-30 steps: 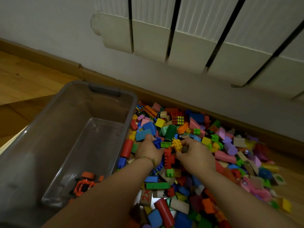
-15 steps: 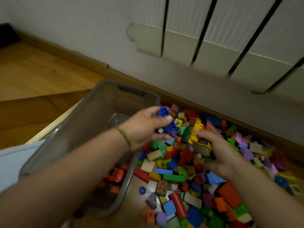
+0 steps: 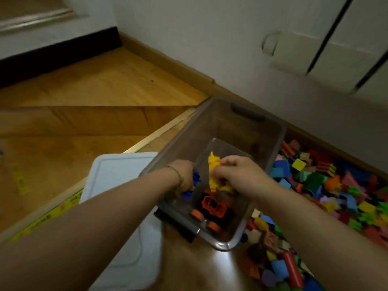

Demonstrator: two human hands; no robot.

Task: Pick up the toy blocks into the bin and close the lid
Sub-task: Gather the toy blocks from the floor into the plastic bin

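On the wood floor (image 3: 105, 87), the bin (image 3: 281, 133) sits right under both hands: left hand (image 3: 184, 174) grips blue blocks (image 3: 196, 179), right hand (image 3: 240, 175) pinches yellow blocks (image 3: 213, 164), so drop straight down

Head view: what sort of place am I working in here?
Probably a room in a home, down at floor level: a wooden floor, a white radiator on the wall, and a heap of toy blocks beside a clear plastic bin.

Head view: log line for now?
left hand: holds blue blocks | right hand: holds yellow blocks | both over bin | lid off, beside bin
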